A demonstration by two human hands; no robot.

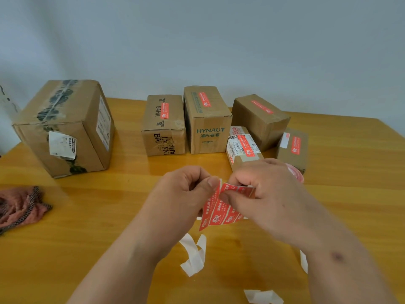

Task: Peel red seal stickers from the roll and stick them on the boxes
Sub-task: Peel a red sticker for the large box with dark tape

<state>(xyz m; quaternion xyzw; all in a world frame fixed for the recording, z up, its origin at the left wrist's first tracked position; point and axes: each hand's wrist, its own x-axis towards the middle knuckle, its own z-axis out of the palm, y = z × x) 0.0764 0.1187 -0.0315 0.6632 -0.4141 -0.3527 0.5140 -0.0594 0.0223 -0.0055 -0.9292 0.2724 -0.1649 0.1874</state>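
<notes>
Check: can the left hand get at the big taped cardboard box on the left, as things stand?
Probably yes. Bare wooden table lies between the left hand and the big taped cardboard box, nothing in the way. But that hand is pinching the red sticker strip, so it is not free.

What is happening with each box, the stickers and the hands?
big box: upright, no red sticker showing
BAHA box: red sticker on top
HYNAUT box: red sticker on top
three boxes on the right: each has one
sticker strip: held up, one sticker being peeled
left hand: pinching the strip
right hand: pinching a sticker
backing scraps: loose on table
</notes>
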